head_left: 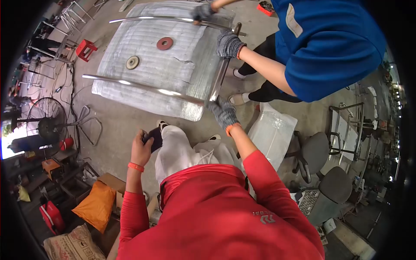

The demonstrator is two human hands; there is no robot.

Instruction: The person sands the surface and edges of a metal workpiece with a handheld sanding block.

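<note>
A U-shaped shiny metal tube frame (143,87) lies on a plastic-wrapped padded table (130,43). My right hand (224,115), in a grey knit glove with an orange cuff, is closed around the frame's near corner. Bare and low beside my leg, my left hand (141,149) grips a dark purple flat piece (154,138); its exact kind I cannot make out. Between the frame's two long tubes lie a red disc (164,43) and a beige disc (132,62). Across from me, a co-worker's two gloved hands (229,44) are on the frame's far side.
The co-worker in a blue shirt (333,52) stands at the right end of the table. To the left are a red stool (86,50) and a large fan (45,121). An orange bag (96,206) lies lower left. Grey chairs (315,151) and a wrapped panel (271,134) stand right.
</note>
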